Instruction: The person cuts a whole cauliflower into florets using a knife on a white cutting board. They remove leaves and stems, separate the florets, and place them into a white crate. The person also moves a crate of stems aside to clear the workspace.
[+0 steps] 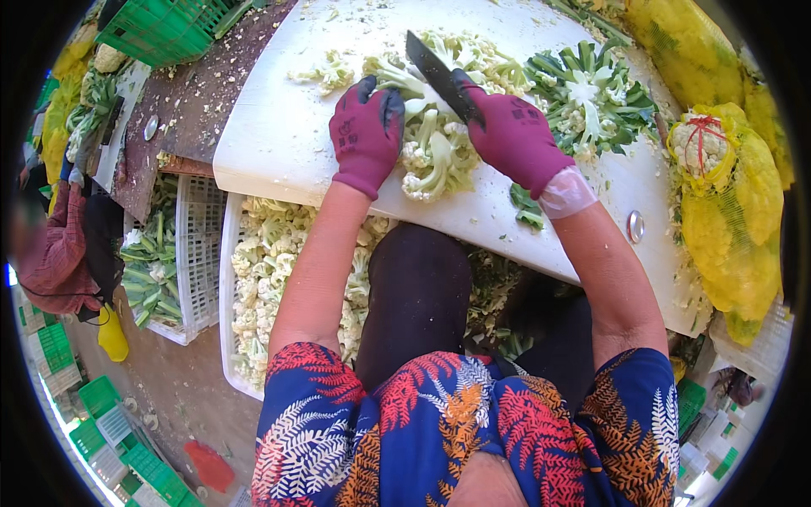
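My right hand [513, 130], in a maroon glove with dark fingertips, grips a knife whose dark, broad blade [437, 73] points up and left over cut cauliflower. Close by, my left hand [367, 130], gloved alike, has its bent fingers against a pale cauliflower stem [400, 79]; its palm side is hidden, so I cannot tell whether it grips the piece. Cut cauliflower florets [440, 155] lie between my hands on the white cutting board [285, 127]. More florets [472, 54] are heaped beyond the blade. Right of them sits a leafy cauliflower base [583, 95].
Below the board stands a white crate [226, 304] full of florets [260, 266]. Another white crate [199, 247] holds leaves and stalks. Yellow mesh sacks [728, 215] of cauliflower flank the right side. A green crate [165, 32] is at upper left. Another person [60, 253] works at left.
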A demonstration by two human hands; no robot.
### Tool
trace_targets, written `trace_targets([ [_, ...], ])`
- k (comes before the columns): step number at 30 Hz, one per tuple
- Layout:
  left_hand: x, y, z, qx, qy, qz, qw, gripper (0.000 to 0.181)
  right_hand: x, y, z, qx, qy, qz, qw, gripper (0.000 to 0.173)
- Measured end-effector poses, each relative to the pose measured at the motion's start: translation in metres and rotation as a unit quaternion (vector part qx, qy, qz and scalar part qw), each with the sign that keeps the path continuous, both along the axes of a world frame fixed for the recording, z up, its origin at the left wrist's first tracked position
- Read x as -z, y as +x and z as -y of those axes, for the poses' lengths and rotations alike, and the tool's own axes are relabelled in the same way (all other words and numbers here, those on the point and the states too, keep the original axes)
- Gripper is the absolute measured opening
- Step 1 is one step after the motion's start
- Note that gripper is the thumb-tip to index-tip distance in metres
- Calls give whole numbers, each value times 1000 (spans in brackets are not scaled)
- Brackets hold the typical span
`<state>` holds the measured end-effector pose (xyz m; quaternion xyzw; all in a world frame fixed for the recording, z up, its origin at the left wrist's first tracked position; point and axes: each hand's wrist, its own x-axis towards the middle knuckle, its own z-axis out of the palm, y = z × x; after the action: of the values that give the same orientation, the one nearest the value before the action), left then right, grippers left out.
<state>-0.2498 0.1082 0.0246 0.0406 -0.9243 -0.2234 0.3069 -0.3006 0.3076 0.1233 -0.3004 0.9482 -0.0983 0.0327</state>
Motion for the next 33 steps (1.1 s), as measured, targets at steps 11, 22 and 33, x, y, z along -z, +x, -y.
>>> trace_targets([
  [11,-29,22,-5,16,162,35,986,32,-36,20,-56,73,-133,15,988,48],
  [22,-30,-21,23,76,-108,59,989,38,-41,59,-40,90,-173,90,977,54],
  [33,-23,6,5,9,-105,42,994,33,4,17,4,47,-138,52,988,49],
])
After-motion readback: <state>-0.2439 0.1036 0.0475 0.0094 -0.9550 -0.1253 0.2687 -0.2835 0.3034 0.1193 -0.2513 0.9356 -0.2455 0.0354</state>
